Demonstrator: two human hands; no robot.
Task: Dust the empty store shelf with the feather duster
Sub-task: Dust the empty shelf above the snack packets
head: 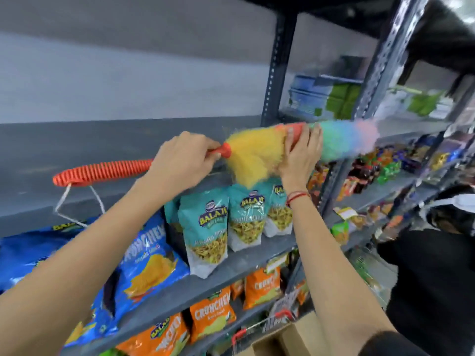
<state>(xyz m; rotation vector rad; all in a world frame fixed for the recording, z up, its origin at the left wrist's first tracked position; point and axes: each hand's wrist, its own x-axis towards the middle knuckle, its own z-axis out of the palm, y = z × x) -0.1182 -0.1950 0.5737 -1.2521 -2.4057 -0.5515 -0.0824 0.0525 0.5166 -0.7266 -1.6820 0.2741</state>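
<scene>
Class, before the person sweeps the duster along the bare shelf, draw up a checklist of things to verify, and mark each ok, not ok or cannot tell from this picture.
1. Handle gripped: the left hand holds the feather duster by its orange neck. Ok.
2. Head free to sweep: the right hand is wrapped around the fluffy head. Not ok.
3. Empty shelf bare of goods along the sweep. Ok.
4. Head touching the shelf surface. Cannot tell.
5. White hanging loop clear of stock: it dangles just above the blue snack bags. Cannot tell.
</scene>
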